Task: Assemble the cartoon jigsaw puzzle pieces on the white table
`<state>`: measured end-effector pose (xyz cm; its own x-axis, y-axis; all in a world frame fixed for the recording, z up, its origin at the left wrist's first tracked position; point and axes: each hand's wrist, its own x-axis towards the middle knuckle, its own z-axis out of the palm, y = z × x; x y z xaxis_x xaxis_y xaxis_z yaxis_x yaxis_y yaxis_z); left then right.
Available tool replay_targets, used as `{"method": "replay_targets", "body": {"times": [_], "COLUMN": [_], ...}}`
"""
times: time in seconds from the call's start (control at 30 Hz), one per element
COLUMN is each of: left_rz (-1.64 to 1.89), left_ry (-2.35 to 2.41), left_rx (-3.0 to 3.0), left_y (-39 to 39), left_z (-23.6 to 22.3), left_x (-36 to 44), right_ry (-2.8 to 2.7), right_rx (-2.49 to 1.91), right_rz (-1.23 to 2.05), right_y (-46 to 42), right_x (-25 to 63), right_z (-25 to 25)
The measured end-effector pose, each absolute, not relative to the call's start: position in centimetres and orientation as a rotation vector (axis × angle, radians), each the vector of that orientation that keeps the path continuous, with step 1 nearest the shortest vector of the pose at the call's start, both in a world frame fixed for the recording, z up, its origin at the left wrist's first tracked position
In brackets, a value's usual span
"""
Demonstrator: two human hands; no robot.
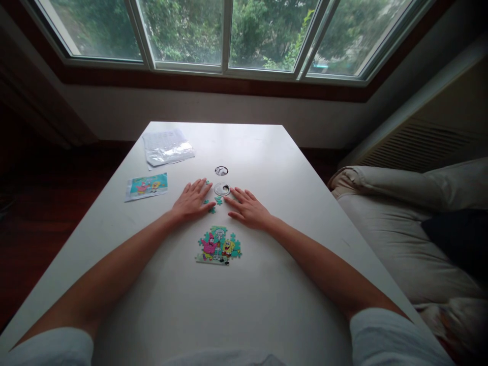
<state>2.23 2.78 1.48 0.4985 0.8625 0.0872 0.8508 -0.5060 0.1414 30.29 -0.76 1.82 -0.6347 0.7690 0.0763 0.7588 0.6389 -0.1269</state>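
The part-joined puzzle (218,246) is set nearest, its straight edge on the near side. Beyond it the left hand (191,200) and right hand (249,208) are laid flat, apart, nothing gripped; loose pieces (218,201) are spread between them, nearer the left.

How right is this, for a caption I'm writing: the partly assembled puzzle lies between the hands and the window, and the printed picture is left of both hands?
One slip: the head view shows the partly assembled puzzle nearer the camera than the left hand and right hand. The rest holds.
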Motion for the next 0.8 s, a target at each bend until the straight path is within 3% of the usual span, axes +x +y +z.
{"method": "replay_targets", "body": {"times": [0.67,0.8], "left_rz": [0.54,0.548], "left_ry": [1.081,1.209], "left_rx": [2.608,2.608], "left_y": [2.0,2.0], "left_z": [2.4,2.2], "left_x": [2.3,2.5], "right_ry": [-2.532,-2.608], "right_rx": [-1.232,-1.349], "right_rz": [0.269,0.291], "right_y": [0.9,1.2], "right_x": [32.6,34.0], "right_z": [1.1,1.3]}}
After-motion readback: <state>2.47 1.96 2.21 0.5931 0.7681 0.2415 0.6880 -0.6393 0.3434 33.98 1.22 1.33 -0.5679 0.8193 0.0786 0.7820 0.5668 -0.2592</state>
